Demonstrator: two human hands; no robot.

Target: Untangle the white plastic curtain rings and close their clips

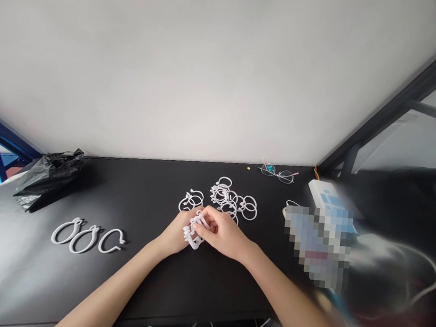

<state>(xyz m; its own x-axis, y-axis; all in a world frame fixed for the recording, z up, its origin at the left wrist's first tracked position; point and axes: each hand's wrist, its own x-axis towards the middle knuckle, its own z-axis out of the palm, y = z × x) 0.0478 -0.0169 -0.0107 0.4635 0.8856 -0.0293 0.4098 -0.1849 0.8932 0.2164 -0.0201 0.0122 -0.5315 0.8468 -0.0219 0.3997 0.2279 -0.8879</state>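
Note:
My left hand (175,235) is closed around a bunch of white plastic curtain rings (194,244), held low over the black table. From the right, my right hand (229,231) grips the same bunch, its thumb laid across the rings and its fingers curled. Parts of the bunch are hidden behind the fingers. Just beyond my hands lies a loose pile of similar curtain rings (221,194), with a few more rings (195,198) to its left. Three separate rings (89,244) lie in a row on the left; the rightmost has a gap in its loop.
A crumpled black plastic bag (51,177) sits at the far left of the black table (143,187). Eyeglasses (278,174) lie near the wall. A white and blue box (331,204), a pixelated item (317,246) and a clear plastic bag (380,264) are on the right.

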